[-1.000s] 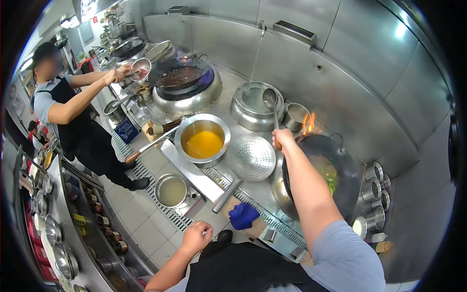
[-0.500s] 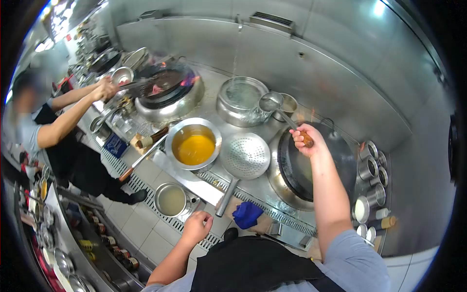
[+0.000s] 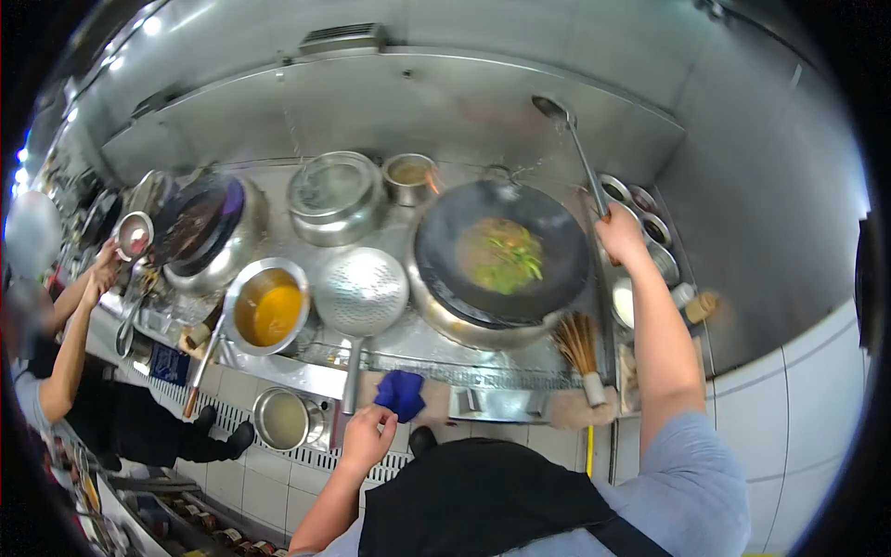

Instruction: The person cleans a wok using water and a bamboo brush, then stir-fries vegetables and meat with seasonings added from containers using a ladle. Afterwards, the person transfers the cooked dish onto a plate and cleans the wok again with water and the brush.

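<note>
My right hand (image 3: 622, 236) grips the wooden handle of a ladle (image 3: 582, 153), raised to the right of the wok with its bowl up near the steel back wall. Thin drops of liquid show near the bowl. Green vegetables (image 3: 506, 255) lie in some liquid inside the dark wok (image 3: 445, 232) on the burner. My left hand (image 3: 367, 436) is low at the counter's front, its fingers curled loosely and nothing visible in them. Just beyond its fingertips lies a crumpled blue cloth (image 3: 401, 394); whether they touch I cannot tell.
Left of the wok are a perforated strainer (image 3: 362, 292), a pot of orange liquid (image 3: 295, 316), a water-filled pot (image 3: 336, 200) and a small pot (image 3: 409, 178). A bamboo brush (image 3: 580, 348) and seasoning containers (image 3: 657, 232) stand right. A co-worker (image 3: 70, 371) holds a small strainer (image 3: 135, 234).
The view has swung right, showing the wok's vegetables and the brush. My right hand has carried the ladle from beside the water pot to the wok's right side. My left hand stays curled.
</note>
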The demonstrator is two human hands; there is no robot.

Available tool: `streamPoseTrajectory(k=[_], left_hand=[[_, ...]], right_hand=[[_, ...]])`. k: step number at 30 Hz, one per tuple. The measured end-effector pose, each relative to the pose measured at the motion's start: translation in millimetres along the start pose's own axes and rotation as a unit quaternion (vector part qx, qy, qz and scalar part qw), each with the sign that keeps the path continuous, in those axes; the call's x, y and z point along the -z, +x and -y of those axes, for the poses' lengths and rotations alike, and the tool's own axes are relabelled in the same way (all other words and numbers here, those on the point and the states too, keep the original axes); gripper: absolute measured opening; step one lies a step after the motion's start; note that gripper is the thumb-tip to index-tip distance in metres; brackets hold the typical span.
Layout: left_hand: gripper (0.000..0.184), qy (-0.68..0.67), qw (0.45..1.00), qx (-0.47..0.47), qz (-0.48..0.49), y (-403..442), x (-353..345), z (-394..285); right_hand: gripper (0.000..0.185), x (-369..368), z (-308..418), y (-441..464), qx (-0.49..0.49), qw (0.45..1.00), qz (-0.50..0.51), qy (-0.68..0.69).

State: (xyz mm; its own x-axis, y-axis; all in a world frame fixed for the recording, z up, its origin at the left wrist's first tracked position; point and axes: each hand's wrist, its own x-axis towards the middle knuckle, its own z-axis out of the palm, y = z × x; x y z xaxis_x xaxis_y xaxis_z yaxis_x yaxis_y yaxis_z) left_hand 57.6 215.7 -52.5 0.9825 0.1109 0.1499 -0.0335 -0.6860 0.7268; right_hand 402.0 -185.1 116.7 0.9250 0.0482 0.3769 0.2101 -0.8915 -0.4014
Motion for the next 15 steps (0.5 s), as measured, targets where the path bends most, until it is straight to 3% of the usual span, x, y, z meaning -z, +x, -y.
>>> streamPoseTrajectory(k=[2, 3, 6, 12, 15], left_hand=[[0.012, -0.008, 1.000, -0.012, 0.015, 1.8, -19.1, -13.3], [0.012, -0.020, 0.999, -0.024, 0.032, 5.0, -30.2, -21.9], [0.013, -0.025, 0.994, -0.064, 0.088, 17.2, -62.6, -57.8], [0.017, -0.077, 0.950, -0.209, 0.218, 53.5, -156.9, -159.5], [0.020, -0.086, 0.938, -0.222, 0.252, 82.4, -228.7, -214.1]], right_hand=[[0.037, 33.1, -35.6, -66.3, -0.067, 0.996, -0.009, 0.063], [0.036, 61.7, -24.2, -103.3, -0.144, 0.980, 0.024, 0.137], [0.033, 96.1, -74.2, -186.3, -0.233, 0.942, 0.064, 0.231], [0.027, 132.4, -136.9, -311.9, -0.317, 0.931, 0.090, 0.157], [0.024, 139.5, -149.1, -331.0, -0.345, 0.918, 0.109, 0.162]])
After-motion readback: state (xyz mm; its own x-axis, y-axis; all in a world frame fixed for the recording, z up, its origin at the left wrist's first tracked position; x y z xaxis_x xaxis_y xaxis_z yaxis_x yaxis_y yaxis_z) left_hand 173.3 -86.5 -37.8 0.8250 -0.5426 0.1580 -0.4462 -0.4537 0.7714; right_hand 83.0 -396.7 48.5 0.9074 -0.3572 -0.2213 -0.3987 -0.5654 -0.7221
